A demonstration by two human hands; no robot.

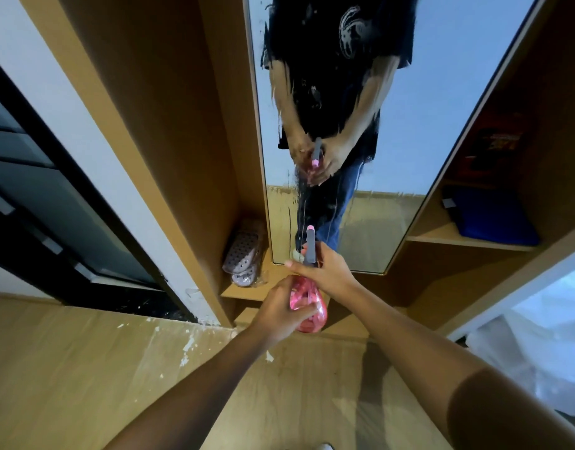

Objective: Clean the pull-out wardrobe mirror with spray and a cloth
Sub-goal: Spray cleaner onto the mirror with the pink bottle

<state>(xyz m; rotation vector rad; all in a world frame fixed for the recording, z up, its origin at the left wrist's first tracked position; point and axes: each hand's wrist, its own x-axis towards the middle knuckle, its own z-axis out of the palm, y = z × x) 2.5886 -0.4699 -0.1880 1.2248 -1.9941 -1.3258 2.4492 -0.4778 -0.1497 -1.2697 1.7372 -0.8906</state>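
Wooden wardrobe interior, mirror (360,131) streaked with wet runs. Left hand (281,315) clasps pink spray bottle (307,303) body; right hand (325,271) wraps its grey trigger head (310,246), nozzle just before the mirror's lower edge. Slippers (243,254) left of mirror.

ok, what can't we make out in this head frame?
- Cloth: none visible in the head view.
- Spray bottle: trigger hidden under the right hand; much of the body covered by the left hand.
- Mirror: top cut off by the frame edge.
- Red item on shelf: too dark and blurred to identify.
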